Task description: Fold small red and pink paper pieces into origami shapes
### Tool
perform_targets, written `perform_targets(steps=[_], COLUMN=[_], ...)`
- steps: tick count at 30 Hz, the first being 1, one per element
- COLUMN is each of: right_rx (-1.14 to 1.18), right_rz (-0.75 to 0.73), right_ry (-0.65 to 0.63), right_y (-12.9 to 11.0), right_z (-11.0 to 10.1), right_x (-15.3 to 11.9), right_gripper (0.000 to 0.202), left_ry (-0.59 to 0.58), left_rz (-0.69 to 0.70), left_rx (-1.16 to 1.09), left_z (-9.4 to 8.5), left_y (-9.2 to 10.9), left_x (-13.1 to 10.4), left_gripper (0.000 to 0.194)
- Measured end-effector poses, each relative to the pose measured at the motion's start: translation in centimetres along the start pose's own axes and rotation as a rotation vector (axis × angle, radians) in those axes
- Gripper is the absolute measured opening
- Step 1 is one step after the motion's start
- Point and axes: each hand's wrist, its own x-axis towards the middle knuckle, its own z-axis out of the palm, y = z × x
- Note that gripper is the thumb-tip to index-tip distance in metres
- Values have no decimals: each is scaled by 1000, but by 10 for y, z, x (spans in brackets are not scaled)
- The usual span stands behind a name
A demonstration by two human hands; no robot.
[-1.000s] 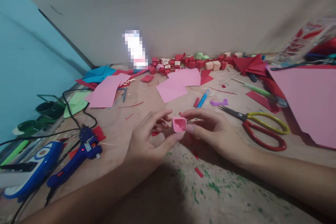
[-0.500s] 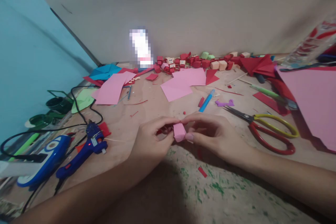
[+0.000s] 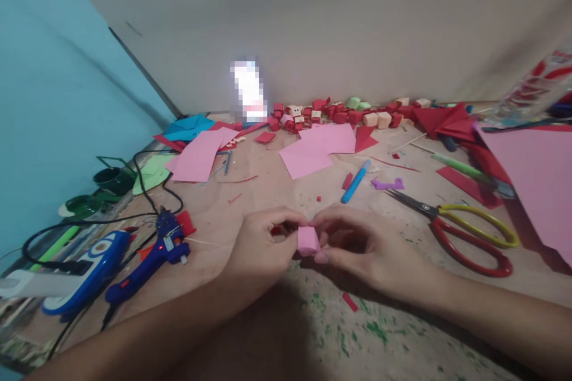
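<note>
A small pink paper cube (image 3: 308, 240) is held between my two hands, just above the table. My left hand (image 3: 266, 241) pinches its left side with thumb and forefinger. On the other side, the fingertips and thumb of my right hand (image 3: 357, 244) press against it. Part of the cube is covered by the fingers. Beyond the hands lie a tiny red scrap (image 3: 319, 199) and a blue pen (image 3: 356, 181). Scissors (image 3: 451, 223) with one yellow and one red handle rest to the right of my right hand.
A blue glue gun (image 3: 149, 259) and its cable lie at left beside a blue-and-white power strip (image 3: 89, 274). Pink paper sheets (image 3: 306, 155) are spread mid-table. Along the wall sit several small paper cubes (image 3: 342, 113), a lit phone (image 3: 250, 92) and a plastic bottle (image 3: 531, 89).
The whole view has shifted slightly, so everything appears a little lower and further right. Both hands keep hold of the pink cube, which is turned slightly.
</note>
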Motion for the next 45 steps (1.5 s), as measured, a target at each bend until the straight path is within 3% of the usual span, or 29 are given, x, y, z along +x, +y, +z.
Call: perform_targets(steps=[12,16,22,25,31,39,45], right_rx=[205,169,27,44,161,543,413], right_rz=[81,26,56,66,85,148,126], right_ry=[2,-12,21,1,21,147,111], right_y=[-2,-1,-3,-1,2,3,3], right_z=[-7,-7,-3,-5,-6,-5,-9], right_x=[5,3,4,6,7,9,6], right_gripper=[40,33,33,26,24,20,20], left_ry=[13,14,-26,-25,-43,-121,-58], left_rz=[62,55,220,263,225,234,259], left_rx=[53,44,162,174,64,49,91], left_z=[3,2,-1,0,-1,-3,0], left_y=[1,-2,-2,2,8,8,2], left_x=[3,3,2,0,-3,-2,-2], left_gripper=[16,18,19,15,13,44,27])
